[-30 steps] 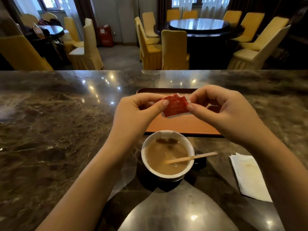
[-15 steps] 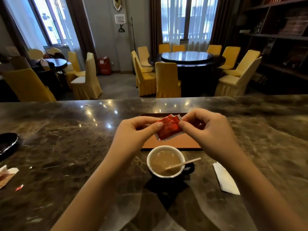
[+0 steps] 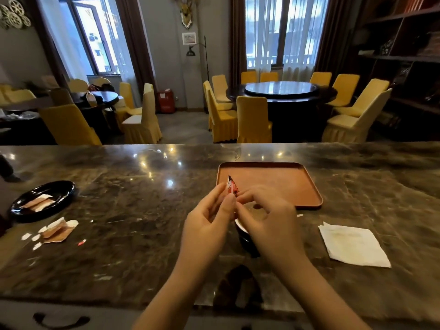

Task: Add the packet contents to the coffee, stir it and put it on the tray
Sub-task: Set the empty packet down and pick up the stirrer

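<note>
A small red packet (image 3: pixel 232 185) stands on edge between my two hands, above the coffee cup. My left hand (image 3: pixel 209 220) pinches its left side and my right hand (image 3: pixel 266 217) pinches its right side. The coffee cup (image 3: pixel 244 235) is dark outside with a white rim; my right hand hides most of it, and the coffee and stirrer cannot be seen. The brown tray (image 3: pixel 285 179) lies just beyond the cup on the marble counter, with nothing on it.
A white napkin (image 3: pixel 352 244) lies to the right of the cup. At the left sit a black dish (image 3: pixel 42 201) holding packets and torn brown wrappers (image 3: pixel 57 231) with paper scraps. Yellow chairs and tables stand beyond the counter's far edge.
The camera has lifted and pulled back, showing more counter. My hands have lowered over the cup and the packet has turned from flat-on to edge-on. The cup is now mostly covered.
</note>
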A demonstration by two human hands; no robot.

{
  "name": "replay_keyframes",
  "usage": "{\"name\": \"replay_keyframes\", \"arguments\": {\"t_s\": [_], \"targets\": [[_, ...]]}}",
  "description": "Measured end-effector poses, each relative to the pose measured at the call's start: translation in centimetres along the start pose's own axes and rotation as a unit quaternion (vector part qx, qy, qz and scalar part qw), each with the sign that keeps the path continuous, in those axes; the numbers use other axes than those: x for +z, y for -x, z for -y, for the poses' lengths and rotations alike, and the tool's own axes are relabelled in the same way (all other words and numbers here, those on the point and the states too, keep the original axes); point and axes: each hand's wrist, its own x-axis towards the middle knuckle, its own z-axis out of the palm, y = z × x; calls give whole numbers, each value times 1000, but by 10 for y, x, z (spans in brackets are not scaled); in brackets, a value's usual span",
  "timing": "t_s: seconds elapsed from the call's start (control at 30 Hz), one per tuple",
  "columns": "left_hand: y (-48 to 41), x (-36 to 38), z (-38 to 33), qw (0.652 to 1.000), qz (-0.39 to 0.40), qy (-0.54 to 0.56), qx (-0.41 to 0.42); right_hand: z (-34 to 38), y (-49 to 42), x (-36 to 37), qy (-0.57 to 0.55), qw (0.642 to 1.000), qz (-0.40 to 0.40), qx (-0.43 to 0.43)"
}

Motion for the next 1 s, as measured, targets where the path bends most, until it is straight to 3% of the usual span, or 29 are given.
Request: {"name": "replay_keyframes", "arguments": {"t_s": [0.2, 0.3, 0.37, 0.6, 0.73, 0.8, 1.0], "targets": [[-5, -22, 7, 999, -39, 3, -38, 2, 17, 20, -27, 997, 67, -8], [-7, -31, 12, 998, -47, -29, -43, -1, 15, 21, -26, 999, 40, 12], [-7, -34, 15, 997, -28, -59, -41, -3, 13, 21, -27, 998, 24, 51], [-7, -44, 24, 983, 35, -177, -22, -11, 20, 24, -83, 979, 92, 161], [-8, -49, 35, 984, 47, -167, -29, -17, 29, 21, -103, 971, 115, 185], [-8, -51, 42, 988, 39, -142, -49, -24, 30, 10, -90, 970, 95, 203], [-19, -64, 74, 983, -23, -122, -132, -65, 28, -36, 24, 963, -75, 258]]}}
